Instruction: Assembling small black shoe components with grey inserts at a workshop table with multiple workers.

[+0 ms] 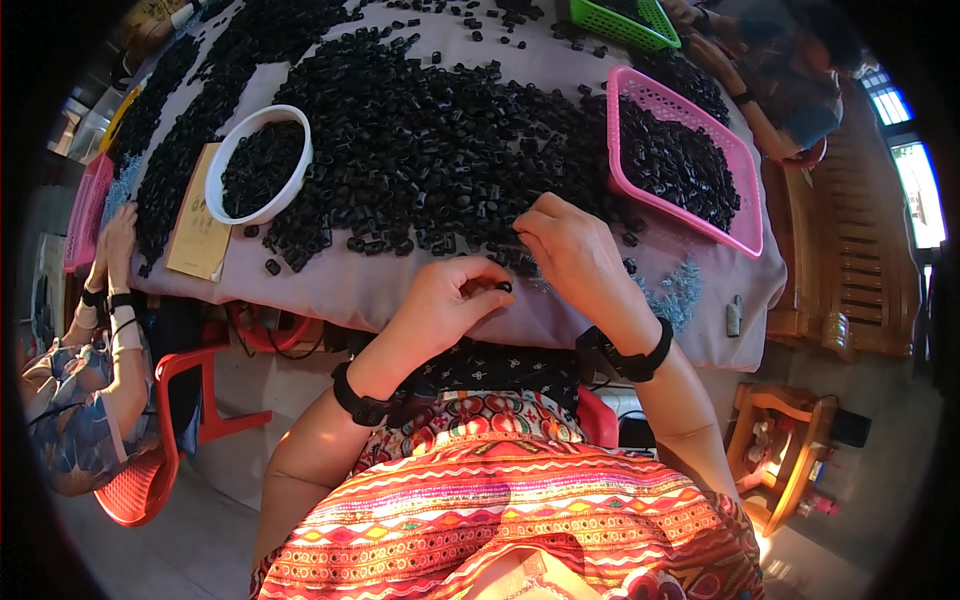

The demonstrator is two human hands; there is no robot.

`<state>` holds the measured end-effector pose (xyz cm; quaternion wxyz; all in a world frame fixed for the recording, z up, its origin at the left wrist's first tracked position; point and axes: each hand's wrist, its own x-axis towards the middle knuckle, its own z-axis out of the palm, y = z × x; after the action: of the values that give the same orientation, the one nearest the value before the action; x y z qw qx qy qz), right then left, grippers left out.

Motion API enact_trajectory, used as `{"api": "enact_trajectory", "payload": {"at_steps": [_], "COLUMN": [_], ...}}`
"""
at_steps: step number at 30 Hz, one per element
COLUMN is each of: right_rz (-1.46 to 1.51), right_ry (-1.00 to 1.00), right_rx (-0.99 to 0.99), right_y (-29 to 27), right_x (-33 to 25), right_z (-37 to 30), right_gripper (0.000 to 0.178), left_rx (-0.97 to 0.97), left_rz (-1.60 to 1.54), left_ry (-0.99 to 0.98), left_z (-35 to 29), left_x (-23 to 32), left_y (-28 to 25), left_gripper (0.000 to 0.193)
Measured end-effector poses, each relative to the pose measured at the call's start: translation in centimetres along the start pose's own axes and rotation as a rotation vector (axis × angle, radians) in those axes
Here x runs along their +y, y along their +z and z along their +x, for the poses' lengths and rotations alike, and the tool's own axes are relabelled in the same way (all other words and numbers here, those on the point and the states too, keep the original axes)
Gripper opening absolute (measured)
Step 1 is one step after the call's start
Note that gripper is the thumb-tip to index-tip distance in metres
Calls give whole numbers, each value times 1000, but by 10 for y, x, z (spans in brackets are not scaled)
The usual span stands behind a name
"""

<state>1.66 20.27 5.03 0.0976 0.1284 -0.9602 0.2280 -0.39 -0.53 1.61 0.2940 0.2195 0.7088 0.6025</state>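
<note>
**Black part pinched near front edge of tabletop**

Pinching one black part [504, 287] in left hand [445, 302], thumb and index clamped on it, right at the tips, just inside the middle of the front edge of the tabletop [240, 285]. With right hand [580, 250], fingers curled, tips bunched together by the front of the pile [400, 150]; just beyond the held part, apart from it. Cannot tell if anything is gripped there.

Room for moving: cloth [345, 290] showing in a strip along the front edge, left of left hand, out toward the front left corner. Tighter on the far side of both hands, with loose parts right up to the right fingertips.

Hemmed in on the right by pink basket [750, 225], filled with parts, near the right edge; in front of it, blue scraps [675, 300], then small grey stick [734, 316] by the front right corner. To the left of the pile, white bowl [213, 185] with parts, overlapping brown card [200, 250].
</note>
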Motion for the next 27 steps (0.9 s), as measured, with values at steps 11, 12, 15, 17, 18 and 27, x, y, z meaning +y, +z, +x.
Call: {"api": "enact_trajectory", "payload": {"at_steps": [11,12,15,17,18,27], "right_rz": [-25,-25,-66,-129,-128,-142], "right_ry": [39,42,0,-23,-24,-150], "right_rx": [-67,-68,-54,-50,-49,41], "right_y": [5,5,11,16,19,21], "right_x": [6,5,1,3,3,3], "right_z": [7,7,10,10,11,16], "right_gripper": [21,21,24,24,24,10], "left_rx": [-21,-20,-8,-8,-4,13], "left_rz": [-45,-46,-15,-8,-3,23], "left_ry": [-5,-7,-10,-11,-12,8], "left_z": [2,3,3,4,4,3], "left_x": [-5,-5,-2,-2,-2,-5], "left_y": [-3,-2,-2,-1,-1,-1], "left_gripper": [20,21,20,20,20,19]}}
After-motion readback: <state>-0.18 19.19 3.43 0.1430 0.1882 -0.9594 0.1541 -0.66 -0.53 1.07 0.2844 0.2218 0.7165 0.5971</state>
